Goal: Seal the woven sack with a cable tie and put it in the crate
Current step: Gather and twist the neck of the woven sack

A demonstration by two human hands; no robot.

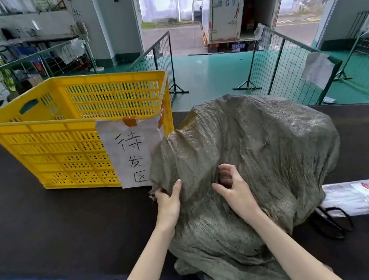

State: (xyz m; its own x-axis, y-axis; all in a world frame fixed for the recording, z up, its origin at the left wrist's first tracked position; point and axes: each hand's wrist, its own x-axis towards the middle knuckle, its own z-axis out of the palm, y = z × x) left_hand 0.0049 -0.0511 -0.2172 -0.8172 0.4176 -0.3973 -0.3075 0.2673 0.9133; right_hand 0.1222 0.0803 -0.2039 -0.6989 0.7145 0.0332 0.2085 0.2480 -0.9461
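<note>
A bulky grey-green woven sack (pixel 257 147) lies on the dark table, its loose fabric trailing toward me. My left hand (pixel 168 203) grips the sack's left edge, with the thumb on top of the cloth. My right hand (pixel 233 186) rests on the sack's middle, fingers curled and pinching a fold of fabric. A yellow slatted plastic crate (pixel 52 128) stands to the left of the sack, touching it at the corner, with a handwritten paper sign (pixel 131 152) taped to its front. No cable tie is visible.
Black scissors (pixel 333 223) lie on the table right of the sack, beside a long white plastic package (pixel 360 196). Green wire fence panels (pixel 283 65) stand beyond the table. A truck (pixel 228 12) is parked at the open doorway.
</note>
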